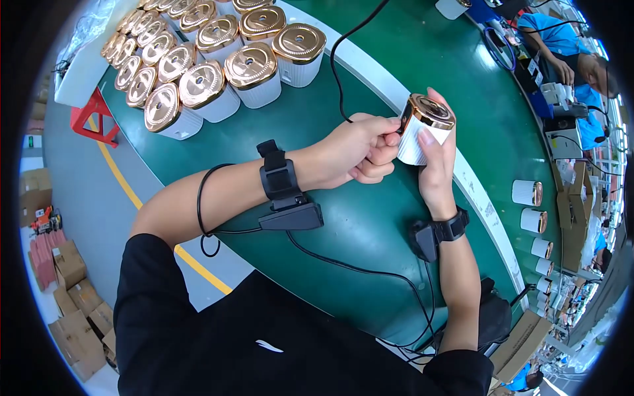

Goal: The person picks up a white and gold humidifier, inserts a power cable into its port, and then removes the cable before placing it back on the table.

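My right hand (436, 155) is wrapped round a small white ribbed canister (412, 143) with a shiny gold top, held tilted above the green table. A dark panel shows on the canister's left side. My left hand (360, 150) is closed in a pinch on the end of a black cable (337, 76), right against that dark panel. The fingers hide the cable's tip, so I cannot tell whether it is inside the canister. Each of my wrists carries a strapped black device with a wire.
Many similar gold-topped canisters (249, 69) stand in rows at the far left of the green table (343, 231). A white strip (489, 208) divides the table. More canisters (525, 193) line its right part. A person in blue (561, 46) sits across. A red stool (96, 119) stands left.
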Motion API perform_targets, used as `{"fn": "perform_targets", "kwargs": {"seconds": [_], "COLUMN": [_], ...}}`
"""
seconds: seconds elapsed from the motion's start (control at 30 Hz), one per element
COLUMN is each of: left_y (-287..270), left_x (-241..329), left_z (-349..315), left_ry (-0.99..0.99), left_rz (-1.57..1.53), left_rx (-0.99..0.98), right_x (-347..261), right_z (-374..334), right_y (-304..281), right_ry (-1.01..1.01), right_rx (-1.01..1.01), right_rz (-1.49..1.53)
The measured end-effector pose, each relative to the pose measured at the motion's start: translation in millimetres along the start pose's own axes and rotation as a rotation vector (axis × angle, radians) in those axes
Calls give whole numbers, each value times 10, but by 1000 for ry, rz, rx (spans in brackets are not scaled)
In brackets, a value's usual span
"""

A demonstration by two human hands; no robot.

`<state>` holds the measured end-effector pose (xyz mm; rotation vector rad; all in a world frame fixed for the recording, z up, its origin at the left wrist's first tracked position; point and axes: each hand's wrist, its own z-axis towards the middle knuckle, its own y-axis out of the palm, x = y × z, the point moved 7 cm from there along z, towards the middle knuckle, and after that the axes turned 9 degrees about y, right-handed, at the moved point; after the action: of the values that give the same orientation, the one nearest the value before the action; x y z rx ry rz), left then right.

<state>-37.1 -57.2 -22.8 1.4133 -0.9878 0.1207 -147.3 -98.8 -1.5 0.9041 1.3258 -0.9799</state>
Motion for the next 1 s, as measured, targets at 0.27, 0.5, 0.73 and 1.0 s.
{"fn": "perform_targets", "kwargs": {"seconds": [0.27,0.5,0.73,1.0], "left_y": [-75,-57,-57,-40], "left_x": [-54,-70,-51,-32], "left_z": [8,-24,-55,-28], "left_ry": [45,4,-29,27], "left_rz": [-63,-35,9,-2], "left_rx": [-55,-19,106,30], "right_x": [-236,-316,-480,213], "right_z": [85,-135,1159,2846], "right_y": [-1207,-2122,-1258,-1767], "right_ry": [-208,157,-338,-303], "right_rx": [491,542,559,803], "right_rz": [-197,-1284,-1161,-601]}}
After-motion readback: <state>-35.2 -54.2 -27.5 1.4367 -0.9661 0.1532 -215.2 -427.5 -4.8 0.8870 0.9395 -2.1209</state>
